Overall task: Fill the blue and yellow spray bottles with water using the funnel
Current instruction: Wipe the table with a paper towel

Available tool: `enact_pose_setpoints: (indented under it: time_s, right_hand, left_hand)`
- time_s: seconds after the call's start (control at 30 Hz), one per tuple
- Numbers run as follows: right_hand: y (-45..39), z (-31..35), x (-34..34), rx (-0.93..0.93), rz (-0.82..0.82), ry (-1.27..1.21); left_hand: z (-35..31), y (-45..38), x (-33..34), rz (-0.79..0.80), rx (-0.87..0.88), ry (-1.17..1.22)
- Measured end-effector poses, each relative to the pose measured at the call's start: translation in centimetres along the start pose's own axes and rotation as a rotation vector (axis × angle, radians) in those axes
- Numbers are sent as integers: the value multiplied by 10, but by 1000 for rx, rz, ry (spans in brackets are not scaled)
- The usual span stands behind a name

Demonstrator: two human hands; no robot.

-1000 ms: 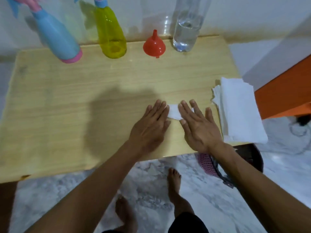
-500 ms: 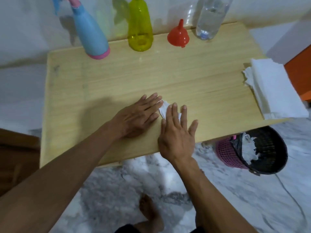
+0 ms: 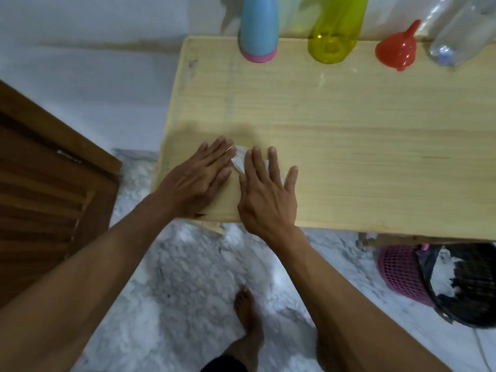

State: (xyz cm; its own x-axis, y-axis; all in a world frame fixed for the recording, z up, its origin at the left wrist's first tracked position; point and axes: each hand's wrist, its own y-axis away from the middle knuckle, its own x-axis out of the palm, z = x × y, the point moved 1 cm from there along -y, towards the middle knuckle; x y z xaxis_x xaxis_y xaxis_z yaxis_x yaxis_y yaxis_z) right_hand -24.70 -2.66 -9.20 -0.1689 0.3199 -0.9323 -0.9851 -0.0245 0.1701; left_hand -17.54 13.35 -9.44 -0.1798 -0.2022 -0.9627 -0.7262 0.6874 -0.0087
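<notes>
A blue spray bottle [image 3: 258, 30] with a pink base stands at the back edge of the wooden table [image 3: 362, 130]. To its right stand a yellow spray bottle [image 3: 334, 30], a red funnel [image 3: 397, 51] resting mouth down, and a clear water bottle [image 3: 456, 38]; their tops are cut off by the frame. Near the table's front left corner my left hand [image 3: 198, 178] and my right hand [image 3: 268, 191] lie flat, fingers spread, pressing a small white tissue [image 3: 239, 160] between them onto the wood.
A pink waste basket [image 3: 402, 275] with a black liner and white paper inside sits on the marble floor under the table's right side. A brown wooden door [image 3: 45, 189] stands at the left. My bare foot [image 3: 248, 315] is below the table edge.
Both hands have slid the tissue leftward across the table toward its front left corner. The view has shifted left, so the stack of white napkins is out of frame.
</notes>
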Motion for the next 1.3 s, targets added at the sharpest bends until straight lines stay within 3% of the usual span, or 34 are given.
enact_pose_setpoints:
  time_s: [0.33,0.6,0.97,1.3]
  right_hand:
    - [-3,-66,-15,-538,99,233]
    - [6,-170,-55,-751,122,273]
    - [60,-317,-100,-707,102,259]
    - [110,-392,-121,-579,-29,563]
  left_hand:
    - [-81,44,37,-224,-400,-8]
    - [-188,3,74,-318,-513,-14]
    - [-315,-72,107,-307,-431,6]
    - [-390,-110,130,-267,-353,37]
